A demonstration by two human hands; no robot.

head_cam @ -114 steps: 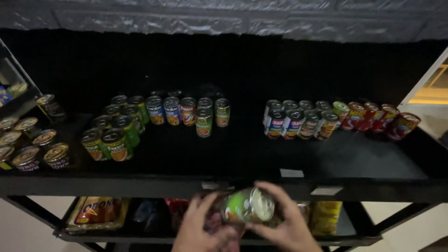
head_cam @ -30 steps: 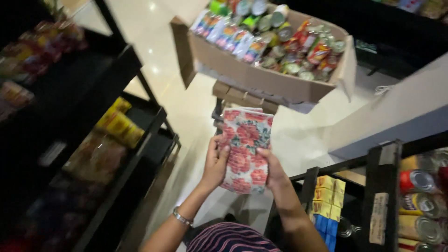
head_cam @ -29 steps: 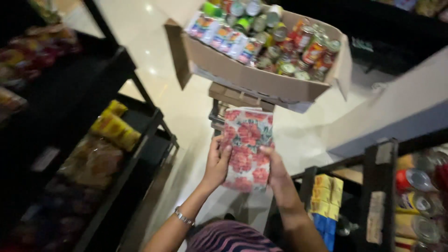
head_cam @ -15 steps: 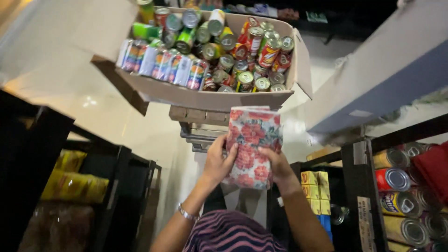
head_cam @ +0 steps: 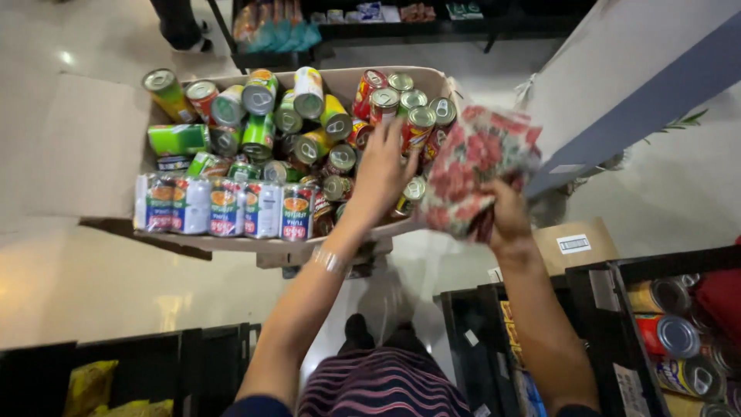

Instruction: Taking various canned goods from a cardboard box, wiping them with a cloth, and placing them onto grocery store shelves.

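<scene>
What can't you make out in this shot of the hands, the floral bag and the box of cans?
- Head view: whether the left hand grips a can; its fingers cover the cans beneath.
- Right hand fingers: hidden behind the floral bag it holds, which is motion-blurred.
- Cardboard box: its base and lower cans, buried under the top layer.
- Shelf cans: cut off by the right edge.

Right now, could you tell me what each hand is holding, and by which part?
The right hand grips the floral bag by its lower edge; the left hand reaches among cans, no clear hold.
</scene>
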